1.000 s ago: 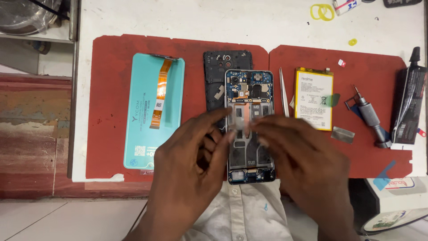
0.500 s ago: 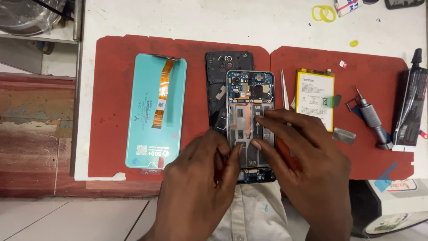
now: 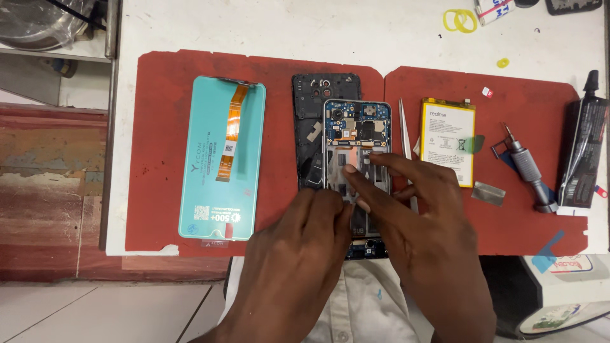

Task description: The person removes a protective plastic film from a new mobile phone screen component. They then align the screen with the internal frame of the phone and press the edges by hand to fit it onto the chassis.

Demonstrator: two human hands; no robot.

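An opened phone frame with its blue circuit board exposed lies on the red mat. Both hands rest on its lower half. My left hand has its fingertips at the frame's left side, near the empty battery bay. My right hand reaches in from the right, index and middle fingers stretched flat onto the bay. Neither hand grips anything that I can see. A black back cover lies partly under the frame's left edge.
A teal replacement screen with an orange flex cable lies at the left. Tweezers, a yellow-edged battery, a small metal plate, a grey screwdriver and a black glue tube lie at the right. Yellow bands sit on the white table.
Both hands have slid down the phone frame toward me, uncovering more of the battery bay. My right fingers now stretch out flat across it.
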